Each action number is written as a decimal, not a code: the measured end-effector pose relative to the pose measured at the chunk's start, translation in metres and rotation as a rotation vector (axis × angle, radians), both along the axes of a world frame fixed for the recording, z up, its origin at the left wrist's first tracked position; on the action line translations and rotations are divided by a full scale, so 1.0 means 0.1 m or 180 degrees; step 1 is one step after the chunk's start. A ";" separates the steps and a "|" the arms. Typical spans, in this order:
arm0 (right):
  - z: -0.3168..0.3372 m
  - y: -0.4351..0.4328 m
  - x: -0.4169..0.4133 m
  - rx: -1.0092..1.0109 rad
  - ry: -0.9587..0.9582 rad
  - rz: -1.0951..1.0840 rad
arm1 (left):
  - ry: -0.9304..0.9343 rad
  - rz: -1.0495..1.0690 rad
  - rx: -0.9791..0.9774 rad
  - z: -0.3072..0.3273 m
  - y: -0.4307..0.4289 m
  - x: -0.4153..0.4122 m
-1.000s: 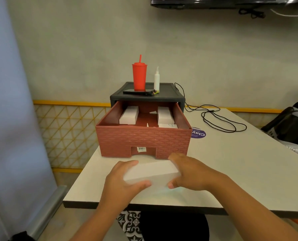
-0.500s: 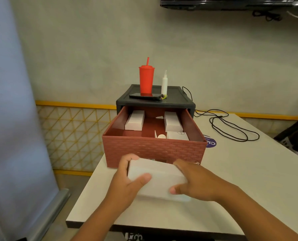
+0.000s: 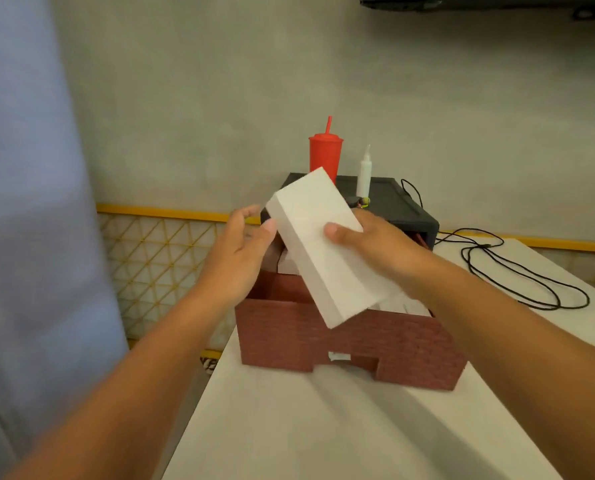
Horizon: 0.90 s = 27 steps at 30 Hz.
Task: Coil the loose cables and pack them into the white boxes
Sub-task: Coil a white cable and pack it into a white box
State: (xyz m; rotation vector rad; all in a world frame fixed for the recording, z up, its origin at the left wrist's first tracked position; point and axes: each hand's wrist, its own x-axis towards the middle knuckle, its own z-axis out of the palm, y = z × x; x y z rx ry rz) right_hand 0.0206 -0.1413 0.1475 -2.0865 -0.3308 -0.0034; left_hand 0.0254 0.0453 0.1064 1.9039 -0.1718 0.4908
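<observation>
I saw a dark grey cabinet (image 3: 393, 206) standing on the pale surface (image 3: 324, 427). On the cabinet's top stood a red tumbler with a straw (image 3: 325, 155) and, just right of it, a slim white bottle (image 3: 364, 174). A brick-patterned red drawer (image 3: 358, 344) stuck out open from the cabinet's front. Left of the cabinet a yellow lattice panel (image 3: 157, 258) ran along the wall, and a blue-grey screen (image 3: 29, 202) hung farther left.
</observation>
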 end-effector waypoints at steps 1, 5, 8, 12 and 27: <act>0.03 0.00 0.12 0.0164 0.0294 -0.0120 | 0.0212 0.0050 0.0102 -0.07 0.04 0.08; -0.06 -0.01 0.61 0.0240 0.1192 -0.0580 | 0.1097 0.0120 0.0252 -0.39 0.12 0.29; -0.23 0.09 0.87 0.0110 0.1550 -0.0691 | 0.1301 0.0071 -0.0028 -0.53 0.12 0.34; -0.42 0.26 1.08 -0.0174 0.1694 -0.0934 | 0.1195 0.0137 -0.0313 -0.61 0.10 0.37; -0.93 0.56 0.99 -0.1528 0.1903 0.0230 | 0.1221 0.0009 -0.0381 -0.71 0.13 0.38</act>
